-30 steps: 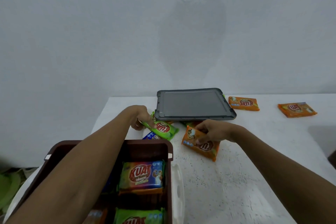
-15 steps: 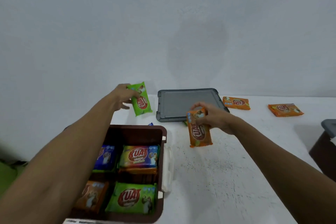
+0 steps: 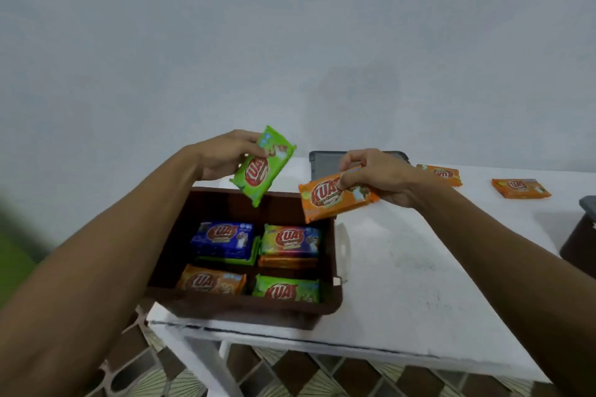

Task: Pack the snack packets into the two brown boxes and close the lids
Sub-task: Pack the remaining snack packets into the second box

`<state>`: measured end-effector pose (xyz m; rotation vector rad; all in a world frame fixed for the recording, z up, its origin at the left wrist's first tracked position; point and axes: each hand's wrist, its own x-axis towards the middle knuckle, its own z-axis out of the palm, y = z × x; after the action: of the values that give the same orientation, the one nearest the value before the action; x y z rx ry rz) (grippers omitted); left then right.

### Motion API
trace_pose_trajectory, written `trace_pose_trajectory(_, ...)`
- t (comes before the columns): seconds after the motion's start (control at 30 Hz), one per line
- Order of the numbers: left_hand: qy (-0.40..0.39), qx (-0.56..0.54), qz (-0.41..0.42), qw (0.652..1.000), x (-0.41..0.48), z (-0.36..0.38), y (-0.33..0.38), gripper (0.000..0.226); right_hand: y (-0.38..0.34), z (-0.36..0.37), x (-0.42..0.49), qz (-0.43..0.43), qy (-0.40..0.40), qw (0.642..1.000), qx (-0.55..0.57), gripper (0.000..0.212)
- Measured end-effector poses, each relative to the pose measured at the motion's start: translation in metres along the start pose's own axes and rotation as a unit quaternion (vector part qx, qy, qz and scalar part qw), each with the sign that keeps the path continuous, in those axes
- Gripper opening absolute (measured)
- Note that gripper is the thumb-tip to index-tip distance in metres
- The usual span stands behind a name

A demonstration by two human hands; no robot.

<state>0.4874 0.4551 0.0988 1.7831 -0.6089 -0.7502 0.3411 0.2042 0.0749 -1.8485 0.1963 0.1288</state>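
Pale wall behind, white bench under my arms, and the brown box sits at its near left corner, lid off, with packets already stacked in four piles inside.

My left hand is clamped on a green packet, tilted, hanging over the box's 12 o'clock wall. My right hand pinches an orange packet by its top edge, nearly flat, over the box's 1 o'clock corner. Both forearms reach forward, wrists bent down.

Risks, as I judge them: the orange packet partly overhangs the rim, so letting go here could drop it onto the bench. The piles look uneven, and careless drops may stand too high for a lid to shut. Two more orange packets lie at 2 o'clock, well apart from the box. A grey lid lies beyond my right hand.
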Motion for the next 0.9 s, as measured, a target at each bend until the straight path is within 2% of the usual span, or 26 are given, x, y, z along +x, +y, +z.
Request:
trace_pose_trajectory(0.13,-0.121,0.136,-0.053,0.982,-0.038,-0.018,-0.031,0.020,-0.021,0.055,-0.012,0.000,-0.056,0.986,-0.156,0.015)
trace_pose_trajectory(0.23,-0.225,0.250,-0.066,0.939,-0.058,-0.018,-0.058,0.021,-0.025,0.096,-0.015,-0.020,-0.071,0.951,-0.301,0.010)
trace_pose_trajectory(0.3,-0.260,0.322,-0.043,0.909,-0.065,-0.012,-0.078,0.018,-0.018,0.117,-0.015,-0.007,-0.083,0.927,-0.365,0.007)
trace_pose_trajectory(0.4,-0.249,0.396,-0.004,0.884,-0.068,-0.006,-0.099,0.022,-0.003,0.136,-0.019,0.015,-0.088,0.885,-0.458,0.004)
trace_pose_trajectory(0.5,-0.242,0.451,0.001,0.859,-0.068,-0.006,-0.107,0.030,0.009,0.143,-0.023,-0.015,-0.069,0.805,-0.589,0.006)
trace_pose_trajectory(0.63,-0.232,0.471,-0.008,0.851,-0.066,-0.007,-0.111,0.038,0.013,0.144,-0.025,0.008,-0.100,0.748,-0.656,0.028)
trace_pose_trajectory(0.9,-0.238,0.463,0.004,0.854,-0.067,-0.006,-0.116,0.036,0.012,0.139,-0.021,0.039,-0.146,0.735,-0.661,0.030)
